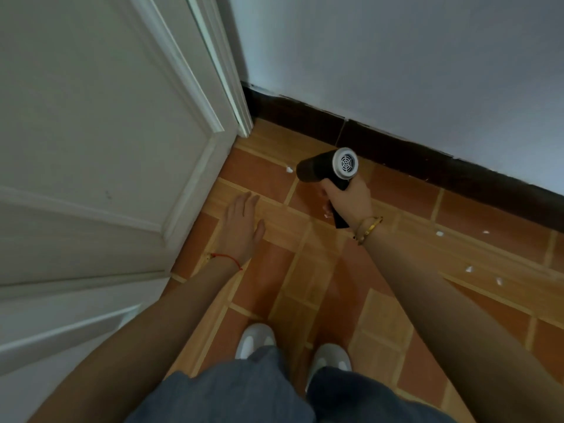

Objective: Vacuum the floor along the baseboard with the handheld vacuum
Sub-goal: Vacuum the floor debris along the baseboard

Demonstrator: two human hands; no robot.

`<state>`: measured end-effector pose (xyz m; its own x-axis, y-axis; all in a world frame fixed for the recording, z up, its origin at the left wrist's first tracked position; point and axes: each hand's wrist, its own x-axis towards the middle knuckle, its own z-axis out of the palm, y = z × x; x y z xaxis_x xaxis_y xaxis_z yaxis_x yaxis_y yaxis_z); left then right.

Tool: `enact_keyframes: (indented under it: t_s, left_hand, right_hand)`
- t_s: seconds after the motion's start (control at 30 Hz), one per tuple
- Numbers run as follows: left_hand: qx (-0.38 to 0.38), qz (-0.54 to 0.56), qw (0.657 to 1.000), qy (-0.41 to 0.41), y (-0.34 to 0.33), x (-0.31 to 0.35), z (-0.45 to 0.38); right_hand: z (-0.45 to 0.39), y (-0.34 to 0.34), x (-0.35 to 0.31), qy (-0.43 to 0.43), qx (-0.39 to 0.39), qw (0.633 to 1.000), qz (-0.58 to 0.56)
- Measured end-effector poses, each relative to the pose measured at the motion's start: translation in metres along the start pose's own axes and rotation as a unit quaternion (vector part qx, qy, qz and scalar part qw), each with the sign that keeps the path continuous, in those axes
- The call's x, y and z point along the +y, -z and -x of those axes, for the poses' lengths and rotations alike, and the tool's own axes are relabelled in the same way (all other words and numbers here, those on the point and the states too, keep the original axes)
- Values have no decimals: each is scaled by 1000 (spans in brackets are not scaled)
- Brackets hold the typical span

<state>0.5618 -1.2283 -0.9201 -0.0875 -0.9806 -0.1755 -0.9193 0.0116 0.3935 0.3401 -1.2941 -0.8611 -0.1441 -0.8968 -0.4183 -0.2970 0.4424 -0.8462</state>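
Tile floor [305, 270] w/ white scraps [439, 233]; right hand [348, 199] grips handheld vacuum [326, 167], left hand [241, 227] open, door [106, 132] beside.

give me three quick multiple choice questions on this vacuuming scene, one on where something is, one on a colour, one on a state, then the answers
1. Where is the white scrap nearest the door?
A. on the tiles just left of the vacuum's nozzle
B. on the baseboard
C. under a shoe

2. What colour is the baseboard?
A. white
B. dark brown
C. orange

3. What is the left hand doing?
A. gripping the vacuum
B. open, holding nothing
C. pushing the door

Answers: 1 A, it lies on the floor beside the handheld vacuum. 2 B, a dark strip under the pale wall. 3 B, fingers spread over the tiles; the right hand has its grip on the vacuum.
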Motion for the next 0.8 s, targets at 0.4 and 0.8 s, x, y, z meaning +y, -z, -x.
enact_keyframes:
  t_s: [0.4,0.8]
  left_hand:
    - [76,-41,996,-1,-75,-37,-31]
    - [105,-51,993,-13,-87,-45,-28]
  right_hand:
    - [-57,-30,24,81,-29,993,79]
    - [-60,-32,26,102,-51,987,114]
